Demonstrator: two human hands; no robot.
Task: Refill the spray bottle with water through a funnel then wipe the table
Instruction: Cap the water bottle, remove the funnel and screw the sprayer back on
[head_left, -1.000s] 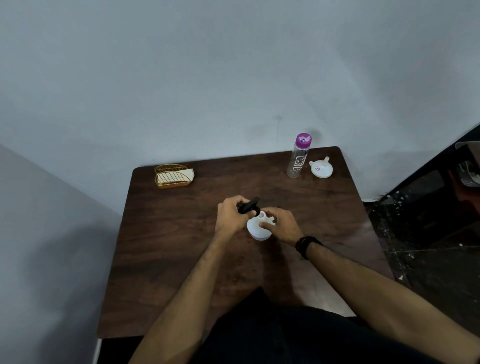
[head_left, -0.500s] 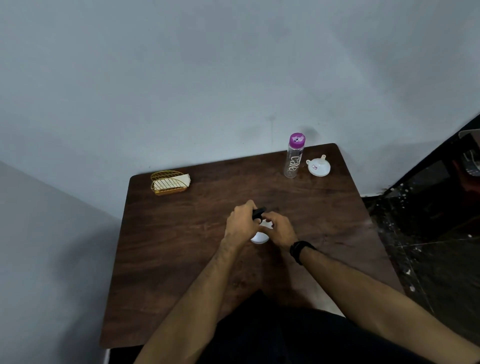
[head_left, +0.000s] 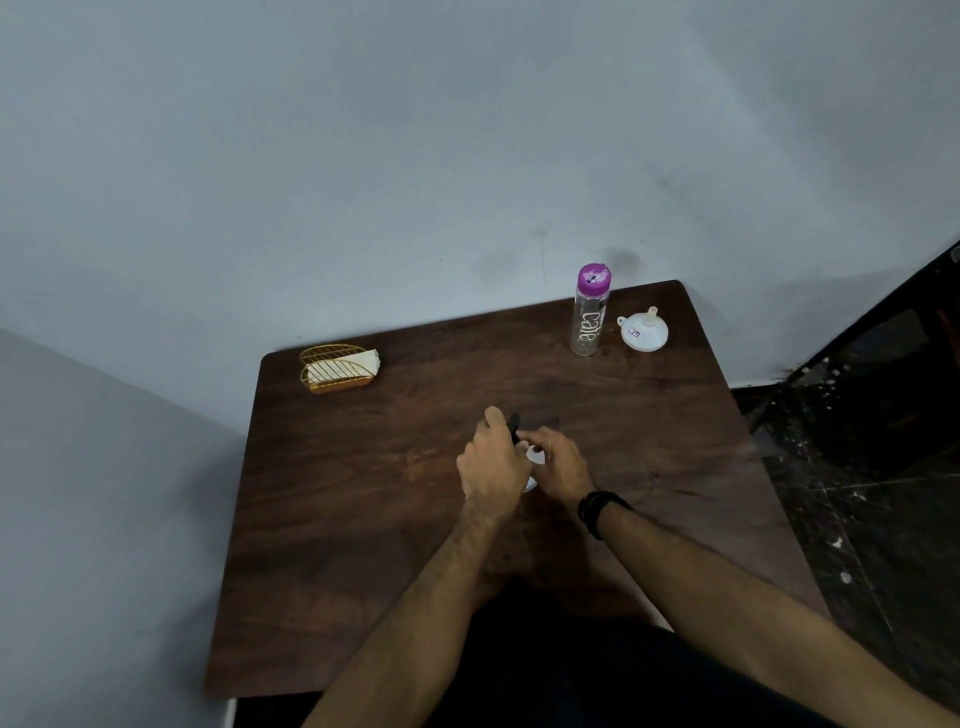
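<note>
White spray bottle (head_left: 535, 457) with black head, mid-table (head_left: 363, 519), mostly hidden (by gripping hands). Beyond it, far right: clear purple-capped water bottle (head_left: 587, 317) upright, white funnel (head_left: 644, 331) spout-up just beside.

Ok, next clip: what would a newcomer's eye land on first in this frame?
Probably the two hands at mid-table: the left hand grips the black spray head while the right hand holds the white spray bottle, mostly hidden. Next, the purple-capped water bottle standing beside the white funnel at the far right corner, and the gold napkin holder far left.
</note>
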